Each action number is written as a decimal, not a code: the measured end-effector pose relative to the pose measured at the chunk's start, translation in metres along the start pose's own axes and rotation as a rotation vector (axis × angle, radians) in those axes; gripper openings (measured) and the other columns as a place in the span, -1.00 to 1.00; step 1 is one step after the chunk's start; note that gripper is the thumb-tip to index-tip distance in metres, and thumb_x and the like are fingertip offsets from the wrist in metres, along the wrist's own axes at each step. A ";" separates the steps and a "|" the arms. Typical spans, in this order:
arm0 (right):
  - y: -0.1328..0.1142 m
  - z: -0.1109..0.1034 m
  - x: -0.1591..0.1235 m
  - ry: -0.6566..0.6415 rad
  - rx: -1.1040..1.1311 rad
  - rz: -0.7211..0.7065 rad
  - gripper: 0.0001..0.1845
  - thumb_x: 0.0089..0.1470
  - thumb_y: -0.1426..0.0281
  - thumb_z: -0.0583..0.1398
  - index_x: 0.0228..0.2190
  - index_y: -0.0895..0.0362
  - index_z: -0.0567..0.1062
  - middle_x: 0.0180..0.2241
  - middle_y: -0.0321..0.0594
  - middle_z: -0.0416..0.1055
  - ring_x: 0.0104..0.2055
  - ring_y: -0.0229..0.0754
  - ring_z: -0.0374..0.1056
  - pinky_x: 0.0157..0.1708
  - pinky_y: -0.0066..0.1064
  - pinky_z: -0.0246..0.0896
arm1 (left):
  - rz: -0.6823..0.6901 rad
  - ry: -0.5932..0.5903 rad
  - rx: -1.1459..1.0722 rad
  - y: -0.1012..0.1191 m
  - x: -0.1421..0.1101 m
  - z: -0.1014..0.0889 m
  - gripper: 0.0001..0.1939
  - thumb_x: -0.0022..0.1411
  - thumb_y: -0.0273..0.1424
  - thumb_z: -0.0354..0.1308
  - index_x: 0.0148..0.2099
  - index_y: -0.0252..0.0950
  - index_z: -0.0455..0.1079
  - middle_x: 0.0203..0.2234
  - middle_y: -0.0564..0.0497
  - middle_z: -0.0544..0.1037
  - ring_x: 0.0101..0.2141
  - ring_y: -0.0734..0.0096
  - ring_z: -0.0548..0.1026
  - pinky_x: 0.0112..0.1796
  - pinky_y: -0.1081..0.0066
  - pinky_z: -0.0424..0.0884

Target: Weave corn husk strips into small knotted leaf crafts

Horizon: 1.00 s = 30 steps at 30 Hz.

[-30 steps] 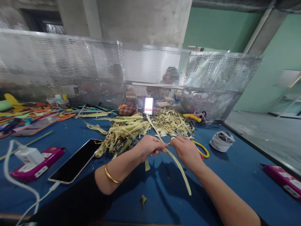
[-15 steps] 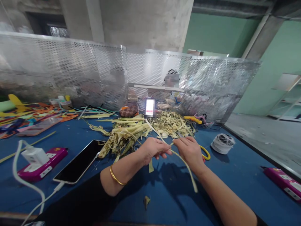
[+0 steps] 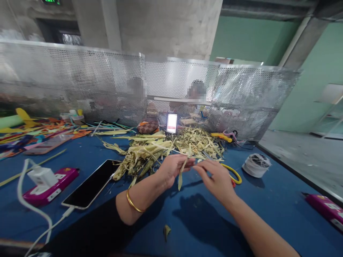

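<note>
My left hand point(image 3: 173, 169), wearing a gold bangle point(image 3: 132, 201) on its wrist, holds a pale dried plant strip point(image 3: 181, 177) between thumb and fingers. One flat end of the strip hangs below the fingers. To its right, my right hand point(image 3: 215, 176) has its fingers closed together, the tips close to the left fingertips. What they pinch, if anything, is too small to make out. Partly hidden behind the right hand are scissors with yellow handles point(image 3: 236, 174). Dried husk-like leaves point(image 3: 146, 153) and a heap of shredded plant bits point(image 3: 199, 141) lie beyond both hands.
A phone point(image 3: 89, 185) with a white cable and a purple power strip point(image 3: 55, 187) lie at left. A ball of white cord point(image 3: 256, 165) sits right, near another purple power strip point(image 3: 325, 210). Coloured strips point(image 3: 50, 132) cover the far left. A perforated screen point(image 3: 115, 85) stands behind; people are beyond it.
The long strip's tail no longer hangs over my right wrist. My right hand has drawn slightly away from the left, and a flat strip end now hangs from my left fingers.
</note>
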State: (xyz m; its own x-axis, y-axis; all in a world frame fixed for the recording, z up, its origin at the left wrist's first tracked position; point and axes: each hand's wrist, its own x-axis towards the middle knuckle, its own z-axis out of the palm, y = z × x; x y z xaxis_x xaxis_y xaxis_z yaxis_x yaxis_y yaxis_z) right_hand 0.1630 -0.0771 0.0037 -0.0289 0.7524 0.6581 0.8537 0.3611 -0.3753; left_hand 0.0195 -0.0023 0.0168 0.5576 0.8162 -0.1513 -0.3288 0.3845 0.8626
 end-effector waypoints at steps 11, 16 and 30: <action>-0.012 0.040 -0.006 -0.199 0.334 0.296 -0.73 0.07 0.31 0.00 -0.61 0.08 0.14 -0.60 -0.36 0.12 -0.52 -0.27 0.07 -0.50 -0.44 -0.04 | 0.066 0.032 -0.015 -0.007 0.000 0.001 -0.97 0.04 -0.59 0.20 -0.40 -0.45 0.47 -0.50 -0.10 0.57 -0.40 0.44 0.53 -0.27 0.48 0.42; -0.012 0.032 -0.006 -0.193 0.243 0.194 -0.77 0.02 0.41 -0.05 -0.62 0.08 0.02 -0.62 -0.37 0.03 -0.52 -0.27 0.00 -0.48 -0.44 -0.07 | 0.116 0.117 -0.041 -0.008 0.001 0.001 -0.94 -0.01 -0.61 0.21 -0.40 -0.40 0.44 -0.53 -0.05 0.56 -0.43 0.40 0.53 -0.26 0.40 0.42; -0.024 0.029 -0.010 -0.212 0.151 -0.018 -0.80 0.01 0.48 -0.05 -0.61 0.08 0.06 -0.60 -0.36 0.12 -0.51 -0.27 0.05 -0.46 -0.44 -0.05 | 0.114 0.177 -0.003 -0.005 -0.003 0.003 -0.92 0.07 -0.61 0.11 -0.35 -0.37 0.36 -0.59 -0.01 0.54 -0.49 0.40 0.53 -0.27 0.37 0.43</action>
State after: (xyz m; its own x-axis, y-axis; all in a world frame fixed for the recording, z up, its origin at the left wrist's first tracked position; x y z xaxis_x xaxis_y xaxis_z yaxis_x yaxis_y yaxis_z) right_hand 0.1280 -0.0774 -0.0129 -0.1657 0.8380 0.5199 0.7654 0.4417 -0.4680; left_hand 0.0213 -0.0077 0.0146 0.3744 0.9173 -0.1355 -0.3841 0.2864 0.8777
